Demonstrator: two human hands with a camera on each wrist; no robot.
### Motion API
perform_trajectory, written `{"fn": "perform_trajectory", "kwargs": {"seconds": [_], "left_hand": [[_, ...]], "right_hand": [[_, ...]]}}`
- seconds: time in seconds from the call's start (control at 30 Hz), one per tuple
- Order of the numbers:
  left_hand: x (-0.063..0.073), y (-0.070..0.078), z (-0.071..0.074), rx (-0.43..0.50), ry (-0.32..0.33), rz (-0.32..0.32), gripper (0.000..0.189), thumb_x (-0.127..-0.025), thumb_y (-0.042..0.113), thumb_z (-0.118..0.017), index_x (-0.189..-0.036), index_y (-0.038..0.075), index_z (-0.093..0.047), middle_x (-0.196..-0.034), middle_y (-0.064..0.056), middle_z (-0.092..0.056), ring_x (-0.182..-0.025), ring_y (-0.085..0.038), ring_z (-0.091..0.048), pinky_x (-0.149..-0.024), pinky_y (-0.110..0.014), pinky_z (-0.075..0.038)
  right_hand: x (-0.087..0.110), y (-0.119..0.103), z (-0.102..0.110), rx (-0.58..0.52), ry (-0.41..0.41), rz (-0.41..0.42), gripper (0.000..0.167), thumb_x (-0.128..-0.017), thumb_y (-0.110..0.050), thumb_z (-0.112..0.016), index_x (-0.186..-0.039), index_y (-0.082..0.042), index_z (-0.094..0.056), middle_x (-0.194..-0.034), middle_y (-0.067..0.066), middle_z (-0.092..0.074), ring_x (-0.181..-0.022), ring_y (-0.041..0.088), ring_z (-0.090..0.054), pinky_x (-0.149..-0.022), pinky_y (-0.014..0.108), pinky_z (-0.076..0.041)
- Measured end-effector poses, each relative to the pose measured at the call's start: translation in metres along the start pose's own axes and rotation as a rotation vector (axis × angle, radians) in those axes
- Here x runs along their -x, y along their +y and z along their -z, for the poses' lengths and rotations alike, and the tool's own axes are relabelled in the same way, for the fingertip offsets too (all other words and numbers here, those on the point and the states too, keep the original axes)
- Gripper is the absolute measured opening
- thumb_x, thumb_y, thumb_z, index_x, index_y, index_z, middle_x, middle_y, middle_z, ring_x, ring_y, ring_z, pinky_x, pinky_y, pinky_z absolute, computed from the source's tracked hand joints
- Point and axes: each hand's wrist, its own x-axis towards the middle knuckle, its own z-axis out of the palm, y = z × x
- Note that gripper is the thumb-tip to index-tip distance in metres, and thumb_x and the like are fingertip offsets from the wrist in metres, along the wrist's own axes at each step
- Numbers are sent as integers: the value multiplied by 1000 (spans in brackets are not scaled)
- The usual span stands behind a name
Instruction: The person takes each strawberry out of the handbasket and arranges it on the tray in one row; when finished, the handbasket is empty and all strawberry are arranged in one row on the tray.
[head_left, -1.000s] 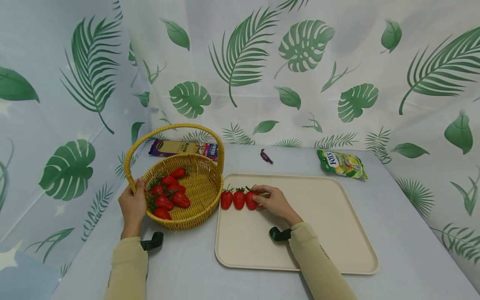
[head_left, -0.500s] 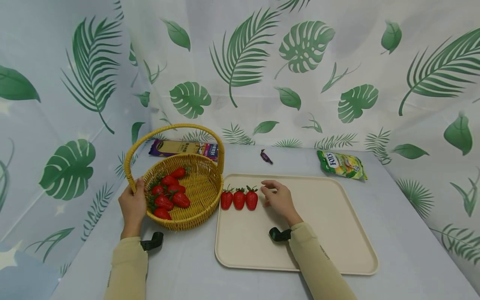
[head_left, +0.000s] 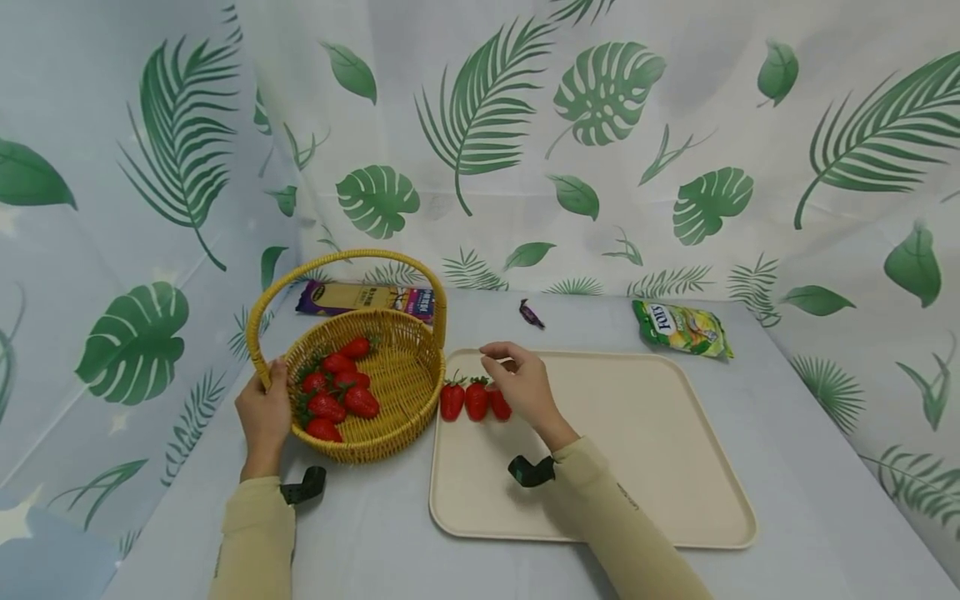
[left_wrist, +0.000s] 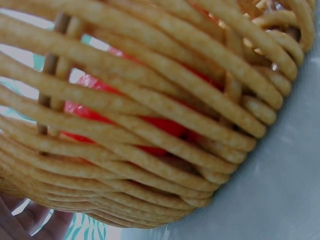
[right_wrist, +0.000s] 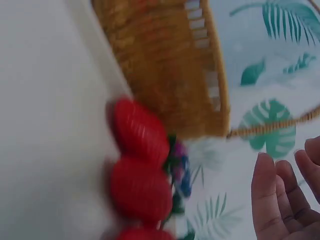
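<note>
A yellow wicker basket point(head_left: 390, 433) with a tall handle stands on the left, with several strawberries point(head_left: 327, 407) heaped in its left half. My left hand point(head_left: 264, 408) grips the basket's left rim by the handle's foot; in the left wrist view the weave point(left_wrist: 125, 125) hides most of that hand. Three strawberries point(head_left: 452, 402) lie side by side, leaves away from me, at the left of a beige tray point(head_left: 600, 500). Over the rightmost one hovers my right hand point(head_left: 521, 385), partly covering it. Nothing is between its loosely bent fingers point(right_wrist: 264, 185), seen in the right wrist view.
Behind the basket lies a purple and gold snack packet point(head_left: 352, 297). A small purple wrapped candy point(head_left: 532, 314) sits behind the tray. At the back right is a green candy bag point(head_left: 682, 328). Leaf-printed cloth point(head_left: 480, 125) walls the table at the back and sides.
My right hand has let go of the rightmost strawberry, drawn back to the right, then risen and swung left over the row. The left hand keeps its hold on the basket.
</note>
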Motion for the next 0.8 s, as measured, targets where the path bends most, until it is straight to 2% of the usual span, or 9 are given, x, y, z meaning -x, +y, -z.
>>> {"fn": "perform_trajectory", "kwargs": {"seconds": [0.1,0.23,0.37,0.5,0.63,0.8], "left_hand": [[0,0,0,-7,0,5,58,-100,52,-44,-87,-1,-63,-69,-6,-50,-61,-19,-40,-61,-31,-32],[0,0,0,-13,0,4,58,-101,51,-44,-88,-3,-63,-72,-9,-51,-63,-21,-41,-63,-33,-32],[0,0,0,-5,-12,10,58,-101,50,-43,-90,-2,-64,-77,-13,-54,-66,-21,-41,-65,-33,-33],[0,0,0,5,-25,13,57,-101,51,-43,-93,-2,-65,-84,-18,-58,-67,-20,-42,-66,-32,-33],[0,1,0,-2,-19,6,58,-101,52,-42,-92,-1,-64,-82,-16,-57,-66,-20,-42,-66,-32,-33],[0,2,1,-14,-15,-1,57,-101,51,-42,-89,0,-64,-74,-10,-53,-64,-20,-42,-64,-33,-33]], "right_hand": [[-1,-13,-19,5,-58,41,19,-96,-8,-61,-112,1,-67,-108,18,-65,-84,28,-65,-72,43,-57],[-2,-22,-45,12,-141,98,19,-96,-13,-64,-112,-5,-69,-106,9,-68,-91,23,-65,-74,30,-55],[-3,-26,-70,16,-227,132,20,-95,-14,-65,-113,-6,-68,-106,6,-68,-93,17,-64,-79,27,-53],[-6,-29,-89,39,-282,151,23,-93,-13,-66,-114,-3,-68,-107,7,-69,-93,16,-64,-77,26,-52],[-12,-34,-103,79,-351,144,25,-93,-16,-67,-116,-5,-68,-111,5,-69,-96,14,-63,-77,24,-52],[-22,-38,-117,118,-441,86,28,-92,-21,-68,-117,-9,-69,-114,5,-68,-97,14,-63,-77,23,-51]]}}
